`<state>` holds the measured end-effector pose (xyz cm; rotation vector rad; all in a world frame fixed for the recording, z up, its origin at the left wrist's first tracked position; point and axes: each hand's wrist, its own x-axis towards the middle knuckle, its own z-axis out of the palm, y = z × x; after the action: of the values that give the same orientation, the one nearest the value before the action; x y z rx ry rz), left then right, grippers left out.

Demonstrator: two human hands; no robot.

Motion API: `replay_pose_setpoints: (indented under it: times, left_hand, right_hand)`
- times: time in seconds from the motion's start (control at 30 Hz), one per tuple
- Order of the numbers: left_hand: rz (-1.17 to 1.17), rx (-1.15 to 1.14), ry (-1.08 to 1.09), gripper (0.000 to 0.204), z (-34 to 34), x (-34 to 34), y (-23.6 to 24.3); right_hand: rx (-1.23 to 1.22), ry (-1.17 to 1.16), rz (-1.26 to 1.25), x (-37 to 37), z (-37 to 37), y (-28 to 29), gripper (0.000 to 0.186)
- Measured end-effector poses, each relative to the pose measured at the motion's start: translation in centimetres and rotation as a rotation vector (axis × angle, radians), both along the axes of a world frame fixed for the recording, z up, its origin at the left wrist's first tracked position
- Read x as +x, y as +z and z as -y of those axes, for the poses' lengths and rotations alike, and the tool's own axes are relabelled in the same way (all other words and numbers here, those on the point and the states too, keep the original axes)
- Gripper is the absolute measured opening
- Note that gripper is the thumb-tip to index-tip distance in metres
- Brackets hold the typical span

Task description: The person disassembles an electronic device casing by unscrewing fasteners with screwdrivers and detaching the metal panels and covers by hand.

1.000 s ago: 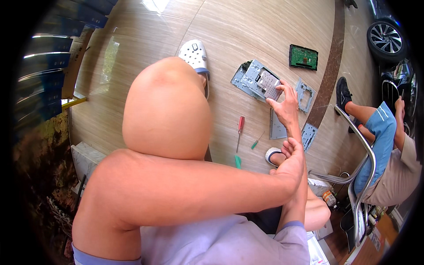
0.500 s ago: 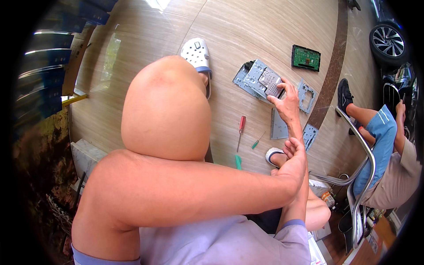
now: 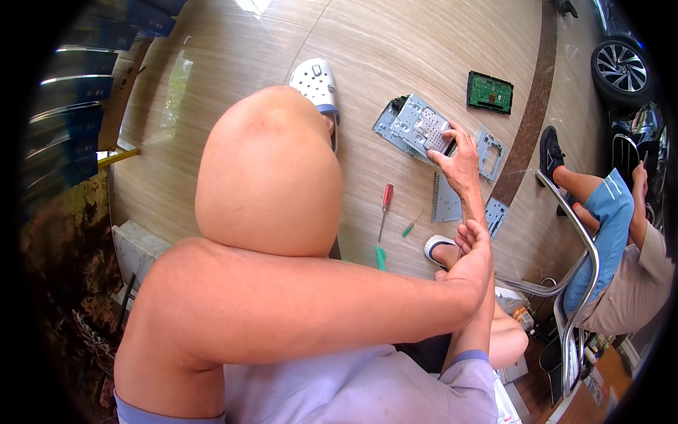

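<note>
My right hand reaches down to a silvery metal device casing on the floor, thumb at its near edge and fingers on its right end. A square perforated plate covers part of the casing's top; the underside is hidden. Across my lap, my left arm extends to the right. My left hand rests against my right forearm, its fingers loosely curled, somewhat apart and holding nothing. Closer to me lie a red-handled screwdriver and a small green-handled screwdriver.
A green circuit board in a black frame lies beyond the casing. To the right are a metal bracket, a ribbed metal plate and another flat plate. Another person sits by a chrome chair frame.
My bent knee has shifted slightly right. Both hands stay in nearly the same place, and the casing has not visibly moved.
</note>
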<state>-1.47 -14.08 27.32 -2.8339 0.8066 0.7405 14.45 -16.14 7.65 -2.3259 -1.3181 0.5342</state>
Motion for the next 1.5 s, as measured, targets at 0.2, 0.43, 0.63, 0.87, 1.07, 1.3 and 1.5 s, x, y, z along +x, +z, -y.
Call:
replay_pose_setpoints:
  times: [0.2,0.43,0.63,0.87,1.07,1.3,1.5]
  left_hand:
    - [0.005,-0.01,0.011,0.04,0.2,0.0,0.0]
    - [0.015,0.032,0.024,0.041,-0.1,-0.5,0.1]
    - [0.292,0.318,-0.228,0.043,-9.1,-3.8,3.9]
    - [0.67,0.801,-0.497,0.044,-15.3,-7.4,6.2]
    - [0.326,0.35,-0.15,0.045,-4.1,-1.7,3.5]
    - [0.067,0.01,0.023,0.044,1.8,-1.2,-0.6]
    - [0.035,-0.004,0.028,0.037,3.7,-1.0,-2.4]
  right_hand:
    - [0.043,-0.002,0.081,0.4,0.5,-0.4,0.058]
    - [0.103,-0.341,-0.142,0.8,1.0,-0.2,0.064]
    - [0.066,-0.478,-0.119,0.1,1.3,-3.4,0.078]
    - [0.127,-0.585,-0.32,-1.1,1.5,-5.3,0.088]
    - [0.243,-0.624,-0.575,-1.5,1.9,-6.3,0.092]
    - [0.278,-0.777,-0.64,-0.9,2.2,-7.6,0.083]
    - [0.26,-0.851,-0.602,-1.8,1.7,-7.1,0.086]
